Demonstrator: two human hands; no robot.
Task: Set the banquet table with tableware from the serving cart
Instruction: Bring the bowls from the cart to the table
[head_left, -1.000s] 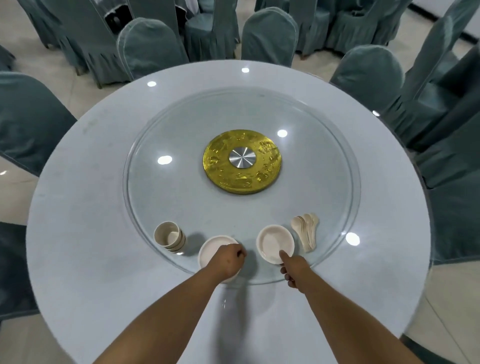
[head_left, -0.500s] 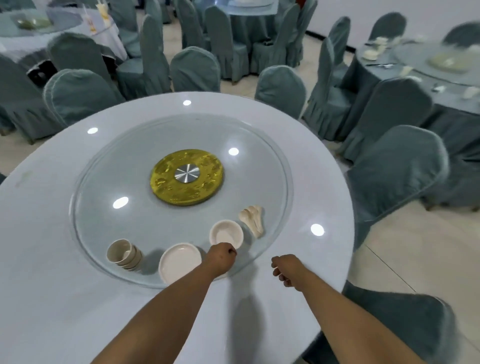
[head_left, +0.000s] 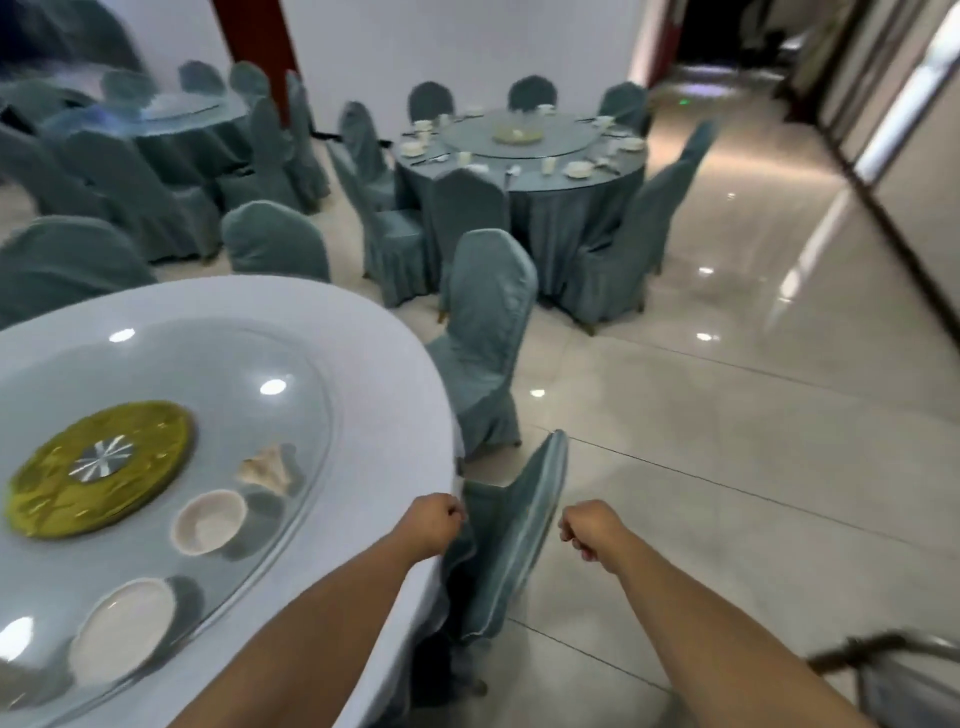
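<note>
Both hands hold nothing, fingers curled into loose fists: the left hand (head_left: 434, 522) over the white-clothed round banquet table's (head_left: 374, 395) rim, the right hand (head_left: 587, 527) above glossy floor tiles. On the glass turntable (head_left: 306, 415) lie a shallow cream plate (head_left: 122, 629), a round bowl (head_left: 209, 521) and blurred pale spoons (head_left: 267, 467).

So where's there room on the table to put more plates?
The white cloth ring between the glass turntable's edge and the table's rim is bare. On the glass it is crowded near the bowl, plate and spoons; the far glass beyond the gold disc is free.
</note>
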